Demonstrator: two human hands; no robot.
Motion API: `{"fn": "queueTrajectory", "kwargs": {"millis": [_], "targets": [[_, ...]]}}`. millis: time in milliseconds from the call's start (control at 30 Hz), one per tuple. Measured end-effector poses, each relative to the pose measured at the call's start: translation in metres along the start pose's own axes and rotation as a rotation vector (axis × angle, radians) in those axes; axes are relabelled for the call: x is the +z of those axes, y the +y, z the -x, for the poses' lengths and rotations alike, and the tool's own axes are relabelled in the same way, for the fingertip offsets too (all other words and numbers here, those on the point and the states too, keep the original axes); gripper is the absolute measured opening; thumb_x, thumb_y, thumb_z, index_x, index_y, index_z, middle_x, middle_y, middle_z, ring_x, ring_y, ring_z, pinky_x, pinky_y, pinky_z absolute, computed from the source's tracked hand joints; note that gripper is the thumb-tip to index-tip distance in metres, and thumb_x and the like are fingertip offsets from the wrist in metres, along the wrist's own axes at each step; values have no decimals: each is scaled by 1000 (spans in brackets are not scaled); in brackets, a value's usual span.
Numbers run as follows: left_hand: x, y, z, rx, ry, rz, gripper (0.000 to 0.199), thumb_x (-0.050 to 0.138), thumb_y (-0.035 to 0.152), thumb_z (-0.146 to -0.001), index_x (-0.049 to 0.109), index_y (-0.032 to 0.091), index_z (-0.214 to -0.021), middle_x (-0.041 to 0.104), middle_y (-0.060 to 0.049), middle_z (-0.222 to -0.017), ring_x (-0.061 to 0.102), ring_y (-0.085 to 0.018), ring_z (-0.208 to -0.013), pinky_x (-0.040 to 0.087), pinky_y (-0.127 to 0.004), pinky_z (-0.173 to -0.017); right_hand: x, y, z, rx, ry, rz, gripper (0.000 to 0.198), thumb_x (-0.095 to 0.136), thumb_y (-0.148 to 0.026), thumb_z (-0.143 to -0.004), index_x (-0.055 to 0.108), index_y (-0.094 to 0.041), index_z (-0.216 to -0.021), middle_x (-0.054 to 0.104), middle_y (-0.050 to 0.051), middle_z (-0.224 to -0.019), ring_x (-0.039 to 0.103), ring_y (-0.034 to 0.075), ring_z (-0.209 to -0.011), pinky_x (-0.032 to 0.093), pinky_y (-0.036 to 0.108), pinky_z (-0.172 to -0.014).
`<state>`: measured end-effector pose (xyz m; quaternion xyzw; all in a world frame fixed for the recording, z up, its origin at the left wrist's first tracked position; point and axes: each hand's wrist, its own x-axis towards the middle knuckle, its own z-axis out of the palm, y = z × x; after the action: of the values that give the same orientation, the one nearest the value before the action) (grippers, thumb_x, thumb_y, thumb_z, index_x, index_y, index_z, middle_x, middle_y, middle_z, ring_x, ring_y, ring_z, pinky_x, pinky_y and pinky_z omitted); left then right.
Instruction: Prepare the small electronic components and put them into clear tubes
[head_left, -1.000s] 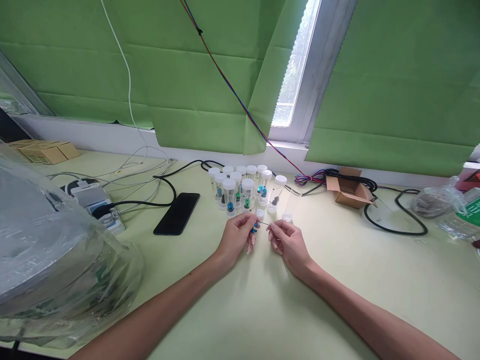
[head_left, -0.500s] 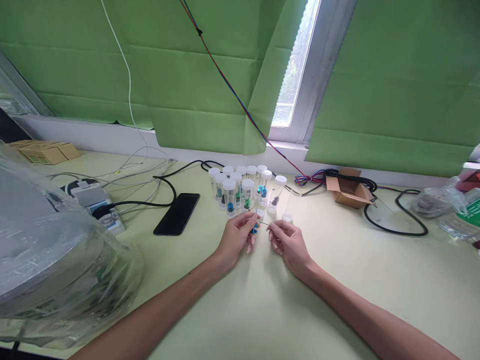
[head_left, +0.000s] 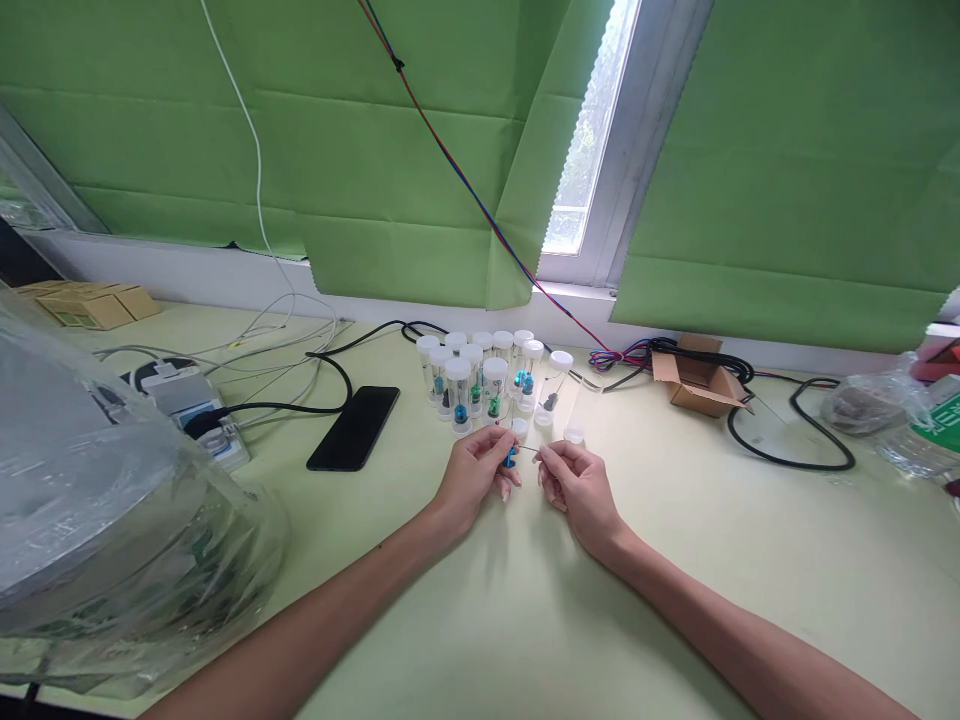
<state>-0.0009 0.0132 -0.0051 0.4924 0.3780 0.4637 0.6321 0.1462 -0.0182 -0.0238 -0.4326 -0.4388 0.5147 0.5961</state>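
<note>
My left hand point(head_left: 478, 470) pinches a small blue piece point(head_left: 510, 457), its exact kind too small to make out. From it a thin dark wire point(head_left: 528, 448) runs across to my right hand point(head_left: 576, 483), whose thumb and finger are closed on the wire's other end. Just beyond my hands stand several clear tubes with white caps point(head_left: 458, 395), holding blue, green or dark pieces. One tube point(head_left: 555, 385) at the right of the group leans and has a dark piece inside. Loose white caps point(head_left: 574, 436) lie near my fingertips.
A black phone point(head_left: 353, 429) lies left of the tubes, beside a power strip point(head_left: 214, 432) with plugs and cables. A plastic-wrapped bulk point(head_left: 127, 520) fills the left foreground. An open cardboard box point(head_left: 699, 385), a black cable point(head_left: 795, 464) and a plastic bottle point(head_left: 919, 445) sit at the right.
The blue piece has turned slightly in my left hand, and the lower fingers of that hand have shifted a little. My right hand has barely moved.
</note>
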Motion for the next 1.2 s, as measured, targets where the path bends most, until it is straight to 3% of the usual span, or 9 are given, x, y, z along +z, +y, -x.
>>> {"fn": "queueTrajectory", "kwargs": {"millis": [600,1200], "targets": [[1,-1,1,-4,27,-3,32,69,45,-75,62,15,-79,54,1,-78,61,-10,-50,41,-17,-33,3,-6,5,-55,-31,184,30,59,-42,-87,59,-15,-76,54,-2,-53,41,6,-40,32,19,-38],[5,-2,4,16,48,-77,31,69,45,-75,60,16,-80,59,0,-80,62,-12,-48,43,-21,-34,1,1,14,-354,29,546,26,52,-39,-91,62,-21,-75,55,-1,-55,43,12,-44,38,25,-48]]}}
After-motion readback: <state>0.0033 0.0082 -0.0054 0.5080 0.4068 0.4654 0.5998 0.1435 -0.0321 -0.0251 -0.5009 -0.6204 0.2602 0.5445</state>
